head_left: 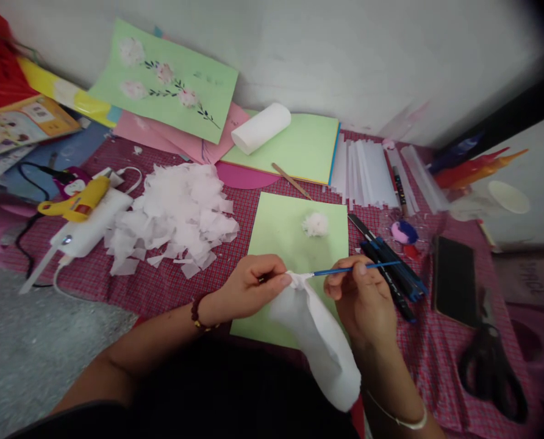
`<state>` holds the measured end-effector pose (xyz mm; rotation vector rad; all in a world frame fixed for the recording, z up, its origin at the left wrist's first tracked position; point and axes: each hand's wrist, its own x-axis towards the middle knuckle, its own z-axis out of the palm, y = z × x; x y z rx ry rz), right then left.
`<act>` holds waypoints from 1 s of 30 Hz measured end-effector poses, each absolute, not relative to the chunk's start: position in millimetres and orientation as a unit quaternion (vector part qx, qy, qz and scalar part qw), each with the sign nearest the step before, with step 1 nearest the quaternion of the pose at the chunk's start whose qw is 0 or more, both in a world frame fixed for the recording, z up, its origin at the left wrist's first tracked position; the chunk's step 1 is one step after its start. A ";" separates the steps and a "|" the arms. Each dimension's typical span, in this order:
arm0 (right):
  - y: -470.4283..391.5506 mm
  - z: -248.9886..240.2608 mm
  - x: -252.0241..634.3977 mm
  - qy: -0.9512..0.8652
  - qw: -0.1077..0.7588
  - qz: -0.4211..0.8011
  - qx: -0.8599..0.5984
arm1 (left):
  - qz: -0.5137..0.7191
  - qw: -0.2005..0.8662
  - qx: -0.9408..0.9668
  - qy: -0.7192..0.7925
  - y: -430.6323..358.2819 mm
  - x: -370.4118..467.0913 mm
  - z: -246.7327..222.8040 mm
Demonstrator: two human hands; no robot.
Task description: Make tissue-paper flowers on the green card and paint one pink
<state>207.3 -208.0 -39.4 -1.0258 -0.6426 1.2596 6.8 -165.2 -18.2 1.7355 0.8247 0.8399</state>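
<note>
My left hand [258, 285] pinches one gathered end of a white tissue [327, 347], whose loose length hangs down to the right. Between the fingers of my right hand [366, 296] is a thin blue paintbrush [333, 271], held level. Its tip meets the bunched tissue beside my left fingertips; the bristles are hidden in the folds. Below both hands lies a light green sheet [272, 238] with a fluffy white paper flower [315, 224] on it.
Torn white tissue pieces [180, 207] pile at left, by a yellow glue gun [86, 198]. Behind stand a flower picture [185, 67] and a tissue roll [261, 128]. Pens [391, 280], a phone [455, 280], scissors [491, 366] and glue sticks [368, 174] lie at right.
</note>
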 end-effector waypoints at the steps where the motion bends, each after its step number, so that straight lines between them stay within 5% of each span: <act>1: -206.9 -38.8 209.3 -0.272 0.654 0.547 -0.446 | 0.352 0.486 0.722 0.343 -164.3 6.4 -17.8; 8: -203.7 -33.9 222.7 -0.230 0.714 0.519 -0.410 | 0.449 0.156 0.841 0.257 -158.2 -2.9 -17.0; 17: -207.3 -31.5 233.4 -0.227 0.766 0.474 -0.370 | 0.355 0.001 0.905 0.234 -70.7 6.4 21.7; 23: -200.9 -33.8 238.7 -0.233 0.765 0.467 -0.378 | 0.461 0.198 0.733 0.459 66.7 85.2 62.0; 26: -197.5 -36.1 239.4 -0.218 0.760 0.470 -0.392 | 0.506 0.383 0.565 0.528 116.0 122.2 52.7; 30: -193.1 -39.5 242.2 -0.185 0.765 0.466 -0.405 | 0.468 0.487 0.487 0.553 143.8 151.4 21.8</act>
